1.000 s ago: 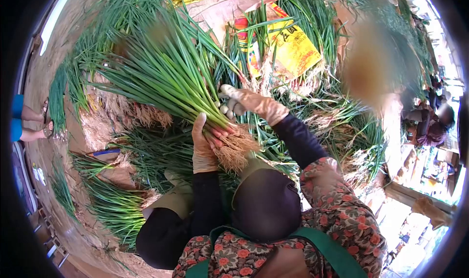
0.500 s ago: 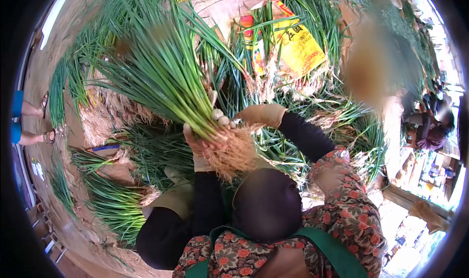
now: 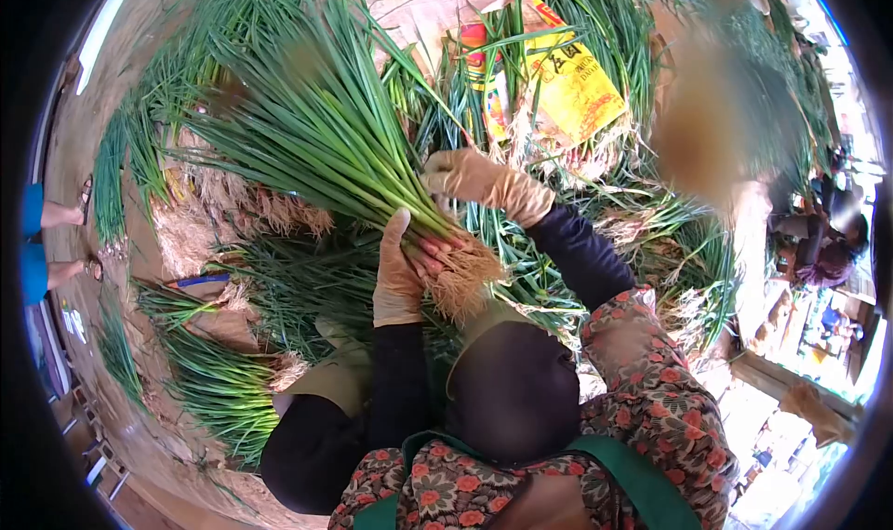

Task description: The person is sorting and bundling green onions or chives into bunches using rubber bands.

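A large bunch of green onions (image 3: 367, 162) with pinkish stem ends and tan roots lies across the middle, its leaves fanned to the upper left. My gloved left hand (image 3: 398, 274) is closed round the lower stems, thumb up along them. On the other side, my gloved right hand (image 3: 479, 184) is at the edge of the stalks, fingers curled; what they hold, if anything, is hidden.
Piles of green onions (image 3: 219, 390) lie on the ground on several sides. A yellow printed bag (image 3: 572, 88) rests at the top. A blue item (image 3: 200, 281) is at the left. Another person's legs (image 3: 63, 215) show at the left edge, and a seated person (image 3: 819, 251) at the right.
My right hand has moved up from the root end to the edge of the stalks. The bunch has shifted slightly right, my left hand still round it. The white bulbs near the roots no longer show.
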`<state>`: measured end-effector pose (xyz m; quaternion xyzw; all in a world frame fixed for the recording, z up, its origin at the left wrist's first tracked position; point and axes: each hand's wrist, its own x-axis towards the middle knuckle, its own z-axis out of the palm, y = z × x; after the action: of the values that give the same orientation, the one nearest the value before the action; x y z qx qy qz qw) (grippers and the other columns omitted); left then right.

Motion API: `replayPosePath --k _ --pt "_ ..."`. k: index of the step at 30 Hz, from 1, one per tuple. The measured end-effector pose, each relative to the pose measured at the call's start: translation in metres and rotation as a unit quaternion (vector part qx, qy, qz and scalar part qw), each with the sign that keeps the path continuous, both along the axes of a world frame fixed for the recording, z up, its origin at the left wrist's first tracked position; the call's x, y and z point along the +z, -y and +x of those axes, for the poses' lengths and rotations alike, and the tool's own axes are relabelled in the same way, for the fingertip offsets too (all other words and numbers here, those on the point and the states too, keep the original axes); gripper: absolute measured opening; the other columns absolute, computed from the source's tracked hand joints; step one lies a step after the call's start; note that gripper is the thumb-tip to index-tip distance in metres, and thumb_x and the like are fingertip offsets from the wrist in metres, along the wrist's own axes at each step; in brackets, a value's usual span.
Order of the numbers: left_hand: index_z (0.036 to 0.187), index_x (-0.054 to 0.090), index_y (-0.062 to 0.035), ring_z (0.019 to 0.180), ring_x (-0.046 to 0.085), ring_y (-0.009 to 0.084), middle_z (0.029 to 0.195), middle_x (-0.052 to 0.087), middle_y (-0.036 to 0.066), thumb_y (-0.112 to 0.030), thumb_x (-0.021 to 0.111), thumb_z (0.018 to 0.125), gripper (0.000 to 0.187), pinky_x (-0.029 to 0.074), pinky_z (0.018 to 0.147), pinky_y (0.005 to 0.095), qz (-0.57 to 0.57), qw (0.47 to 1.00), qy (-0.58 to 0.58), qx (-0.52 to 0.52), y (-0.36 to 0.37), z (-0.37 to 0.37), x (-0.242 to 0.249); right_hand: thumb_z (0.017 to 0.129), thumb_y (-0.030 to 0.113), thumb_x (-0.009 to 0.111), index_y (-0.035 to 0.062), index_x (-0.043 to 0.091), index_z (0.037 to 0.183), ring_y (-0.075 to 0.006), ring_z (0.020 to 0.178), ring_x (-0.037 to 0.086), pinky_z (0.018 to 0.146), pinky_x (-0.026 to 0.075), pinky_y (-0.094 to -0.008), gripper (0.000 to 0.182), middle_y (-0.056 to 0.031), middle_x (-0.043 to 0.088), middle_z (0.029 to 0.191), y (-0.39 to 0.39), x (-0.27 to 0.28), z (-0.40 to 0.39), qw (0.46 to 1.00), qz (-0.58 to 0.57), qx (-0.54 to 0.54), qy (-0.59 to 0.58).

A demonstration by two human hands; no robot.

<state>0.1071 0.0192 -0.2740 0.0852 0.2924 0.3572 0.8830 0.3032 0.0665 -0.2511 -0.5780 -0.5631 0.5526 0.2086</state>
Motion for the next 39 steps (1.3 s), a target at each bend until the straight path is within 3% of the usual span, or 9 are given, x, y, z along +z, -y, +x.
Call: replayPosePath --k 6,9,14,22,25,28,30,32,39 --pt "0.118 0.045 0.0034 0.083 0.058 0.0273 0.101 0.058 0.019 -0.047 0.060 0.081 0.065 0.051 0.075 0.0392 0.031 0.998 0.051 0.010 0.001 0.006 0.011 0.084 0.036 0.054 0.0041 0.060 0.093 -0.0355 0.080 0.062 0.072 0.048 -0.0412 0.033 -0.0190 0.064 0.080 0.004 -0.006 -0.001 0.957 0.099 -0.179 0.206" --pt "0.124 0.041 0.0020 0.084 0.058 0.0289 0.104 0.057 0.019 -0.045 0.059 0.081 0.066 0.052 0.074 0.0422 0.041 0.992 0.083 0.081 0.002 0.011 0.032 0.084 0.040 0.054 0.0052 0.058 0.089 -0.0356 0.074 0.061 0.068 0.050 -0.0426 0.035 -0.0182 0.062 0.076 0.012 -0.049 0.027 0.956 0.160 0.128 0.210" --pt "0.129 0.036 0.0021 0.096 0.056 0.0283 0.108 0.055 0.017 -0.043 0.060 0.081 0.071 0.047 0.087 0.0442 0.049 0.979 0.188 0.061 0.001 0.014 0.037 0.084 0.040 0.057 0.0055 0.060 0.084 -0.0353 0.076 0.062 0.068 0.049 -0.0421 0.035 -0.0187 0.063 0.081 0.004 -0.019 0.057 0.904 0.105 -0.275 0.311" --pt "0.130 0.035 0.0055 0.108 0.053 0.0290 0.122 0.050 0.019 -0.040 0.062 0.080 0.072 0.040 0.098 0.0439 0.038 0.995 0.063 0.070 -0.002 0.018 0.030 0.085 0.034 0.053 0.0125 0.060 0.104 -0.0315 0.082 0.064 0.072 0.050 -0.0420 0.030 -0.0146 0.065 0.092 0.035 -0.007 0.018 0.963 0.174 -0.002 0.206" --pt "0.131 0.034 0.0023 0.117 0.048 0.0306 0.126 0.048 0.021 -0.041 0.061 0.081 0.072 0.036 0.102 0.0466 0.005 0.993 0.093 0.066 0.003 0.021 0.031 0.091 0.020 0.050 0.0119 0.061 0.109 -0.0273 0.086 0.062 0.078 0.050 -0.0353 0.023 -0.0099 0.064 0.099 0.047 0.011 0.022 0.851 0.368 0.223 0.300" --pt "0.132 0.033 -0.0001 0.114 0.050 0.0300 0.121 0.051 0.020 -0.044 0.061 0.081 0.073 0.038 0.101 0.0470 0.010 0.989 0.132 0.065 0.006 0.022 0.038 0.088 0.025 0.059 0.0014 0.060 0.101 -0.0220 0.080 0.063 0.073 0.048 -0.0303 0.028 -0.0131 0.065 0.090 0.005 0.009 0.077 0.929 0.149 -0.293 0.171" --pt "0.132 0.033 -0.0006 0.112 0.051 0.0303 0.118 0.052 0.019 -0.046 0.061 0.081 0.074 0.039 0.100 0.0471 0.039 0.976 0.202 0.070 0.005 0.022 0.032 0.084 0.030 0.065 -0.0015 0.062 0.094 -0.0178 0.069 0.060 0.066 0.048 -0.0302 0.034 -0.0112 0.066 0.080 -0.021 -0.038 0.124 0.814 0.283 -0.394 0.319" --pt "0.133 0.033 -0.0005 0.112 0.050 0.0311 0.119 0.051 0.019 -0.048 0.061 0.080 0.077 0.039 0.099 0.0469 0.049 0.966 0.245 0.062 0.004 0.023 0.036 0.082 0.028 0.067 -0.0039 0.060 0.098 -0.0144 0.068 0.058 0.063 0.047 -0.0301 0.036 -0.0068 0.065 0.078 -0.041 -0.063 0.147 0.928 0.076 -0.348 0.111" --pt "0.136 0.027 0.0047 0.124 0.040 0.0314 0.137 0.035 0.023 -0.041 0.059 0.082 0.078 0.035 0.103 0.0432 0.028 0.986 0.153 0.058 0.002 0.025 0.044 0.082 0.022 0.066 0.0044 0.062 0.093 -0.0132 0.071 0.056 0.064 0.047 -0.0297 0.021 -0.0048 0.061 0.077 0.029 -0.003 0.044 0.968 0.161 -0.193 0.023"
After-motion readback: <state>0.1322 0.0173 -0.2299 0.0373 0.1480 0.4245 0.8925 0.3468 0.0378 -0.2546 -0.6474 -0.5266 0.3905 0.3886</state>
